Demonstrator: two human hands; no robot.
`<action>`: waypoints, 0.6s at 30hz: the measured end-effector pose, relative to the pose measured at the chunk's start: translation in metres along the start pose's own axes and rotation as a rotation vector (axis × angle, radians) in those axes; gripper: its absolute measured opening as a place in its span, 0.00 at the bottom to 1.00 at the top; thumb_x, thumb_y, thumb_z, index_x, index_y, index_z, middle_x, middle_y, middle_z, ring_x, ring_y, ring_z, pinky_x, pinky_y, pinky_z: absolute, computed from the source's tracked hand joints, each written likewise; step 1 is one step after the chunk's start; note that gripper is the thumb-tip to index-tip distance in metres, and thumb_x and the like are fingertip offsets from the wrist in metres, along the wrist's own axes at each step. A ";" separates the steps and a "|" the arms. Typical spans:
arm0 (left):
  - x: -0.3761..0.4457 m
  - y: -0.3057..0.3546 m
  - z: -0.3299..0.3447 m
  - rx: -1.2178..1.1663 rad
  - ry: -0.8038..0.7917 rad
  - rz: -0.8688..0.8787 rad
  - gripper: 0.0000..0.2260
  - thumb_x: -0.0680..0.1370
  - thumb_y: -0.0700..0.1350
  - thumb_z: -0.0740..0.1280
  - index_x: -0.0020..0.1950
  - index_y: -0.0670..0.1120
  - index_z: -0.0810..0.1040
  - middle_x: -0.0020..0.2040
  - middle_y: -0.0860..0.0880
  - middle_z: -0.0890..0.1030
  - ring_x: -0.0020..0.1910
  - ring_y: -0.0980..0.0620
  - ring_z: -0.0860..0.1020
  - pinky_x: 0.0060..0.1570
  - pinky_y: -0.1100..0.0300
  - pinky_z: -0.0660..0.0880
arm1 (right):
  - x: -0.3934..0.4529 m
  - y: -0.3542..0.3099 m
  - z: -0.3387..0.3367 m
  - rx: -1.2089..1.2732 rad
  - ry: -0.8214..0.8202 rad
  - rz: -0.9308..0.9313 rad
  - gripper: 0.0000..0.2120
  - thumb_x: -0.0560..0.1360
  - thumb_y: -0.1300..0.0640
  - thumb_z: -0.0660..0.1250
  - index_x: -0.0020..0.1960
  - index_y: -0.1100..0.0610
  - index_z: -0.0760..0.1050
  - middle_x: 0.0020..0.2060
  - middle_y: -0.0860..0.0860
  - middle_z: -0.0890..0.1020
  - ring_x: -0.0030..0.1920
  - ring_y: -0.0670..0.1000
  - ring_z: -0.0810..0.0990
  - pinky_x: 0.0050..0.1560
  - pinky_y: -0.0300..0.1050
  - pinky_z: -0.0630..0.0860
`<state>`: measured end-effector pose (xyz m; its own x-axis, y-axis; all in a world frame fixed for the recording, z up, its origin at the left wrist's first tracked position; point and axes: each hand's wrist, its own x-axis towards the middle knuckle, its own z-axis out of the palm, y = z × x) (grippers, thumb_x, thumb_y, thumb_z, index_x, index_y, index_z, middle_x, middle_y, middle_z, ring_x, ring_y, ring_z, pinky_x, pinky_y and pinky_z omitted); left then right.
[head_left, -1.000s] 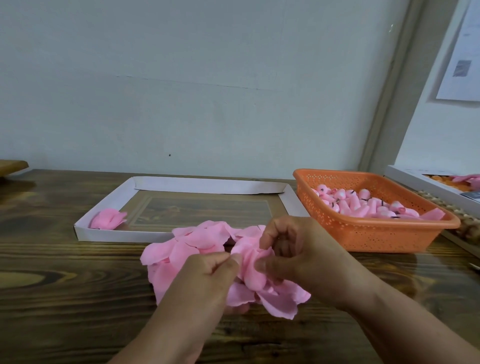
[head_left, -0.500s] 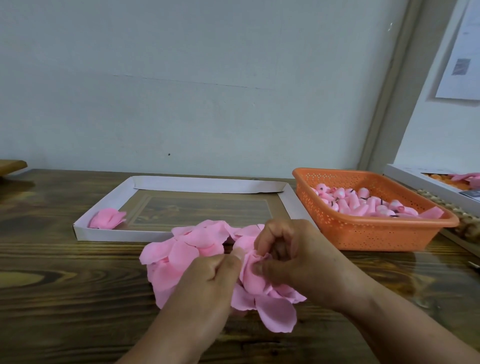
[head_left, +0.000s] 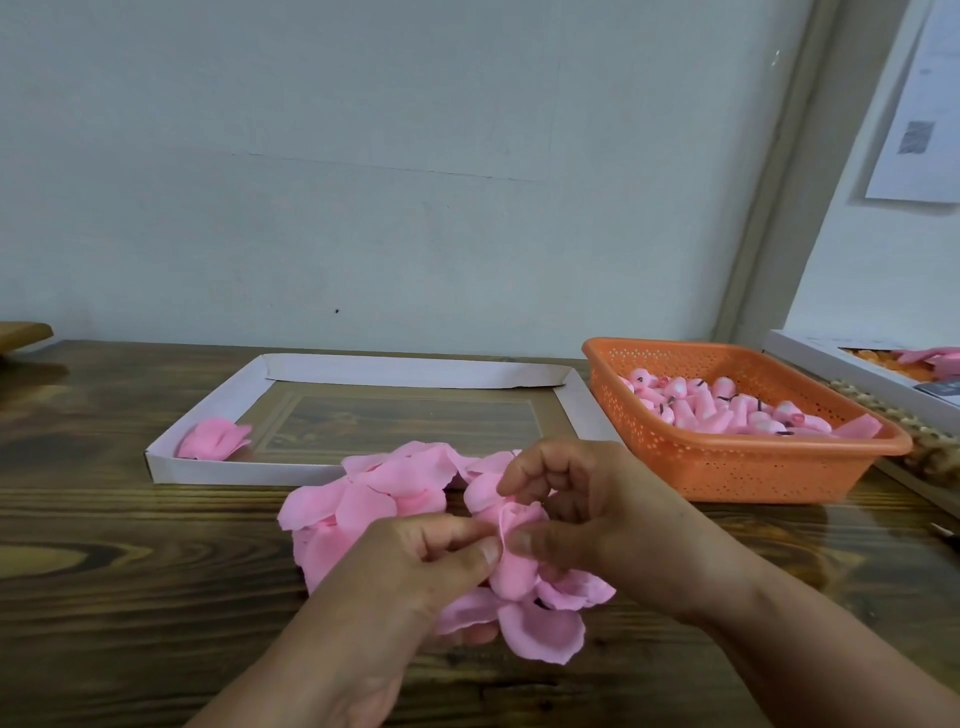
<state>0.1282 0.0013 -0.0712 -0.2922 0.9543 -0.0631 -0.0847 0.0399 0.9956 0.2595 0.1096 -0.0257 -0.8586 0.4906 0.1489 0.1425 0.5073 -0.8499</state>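
The wooden surface (head_left: 130, 597) carries the loose petal pile (head_left: 374, 493) just beyond your wrists. The pile lies in front of the white tray (head_left: 234, 473) and to the left of the orange basket (head_left: 753, 467). A careless sweep of a forearm could, I judge, scatter it or drag stray petals into the work.

The half-made flower (head_left: 511, 571) sits between your hands, low over the surface and right beside the pile. Your left grip (head_left: 415, 566) pinches a petal edge between thumb and forefinger. Your right grip (head_left: 597, 514) is curled round the flower's middle from the other side, with the thumb pressed against it.

If either pinch slackens, the wrapped layers would likely spring open. If you squeeze too hard, the thin petals may crease or tear.

The flower looks soft and matte, plain pink throughout. Broad cupped petals splay out below, and a tighter roll stands at its centre.
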 end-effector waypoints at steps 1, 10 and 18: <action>0.000 -0.001 -0.001 -0.007 -0.003 -0.006 0.10 0.68 0.47 0.70 0.46 0.46 0.86 0.47 0.43 0.85 0.49 0.44 0.84 0.53 0.52 0.80 | -0.001 0.000 0.001 0.021 -0.003 0.008 0.08 0.70 0.68 0.71 0.44 0.56 0.77 0.34 0.50 0.81 0.33 0.52 0.78 0.36 0.51 0.76; 0.002 -0.003 -0.002 0.026 0.012 -0.018 0.07 0.71 0.46 0.73 0.45 0.45 0.86 0.45 0.44 0.86 0.47 0.48 0.84 0.50 0.56 0.81 | -0.003 0.000 0.008 0.070 0.013 0.065 0.06 0.70 0.64 0.73 0.43 0.62 0.77 0.21 0.49 0.78 0.20 0.44 0.72 0.22 0.35 0.66; 0.005 -0.002 -0.003 -0.245 0.150 -0.058 0.12 0.68 0.52 0.68 0.43 0.47 0.86 0.44 0.41 0.85 0.45 0.44 0.84 0.40 0.55 0.81 | 0.004 0.003 0.008 0.008 0.217 0.088 0.06 0.72 0.66 0.70 0.37 0.59 0.79 0.24 0.51 0.81 0.25 0.47 0.79 0.27 0.37 0.74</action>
<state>0.1243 0.0053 -0.0735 -0.4161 0.8973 -0.1476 -0.3278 0.0033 0.9447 0.2527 0.1074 -0.0316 -0.7167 0.6741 0.1785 0.2075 0.4505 -0.8683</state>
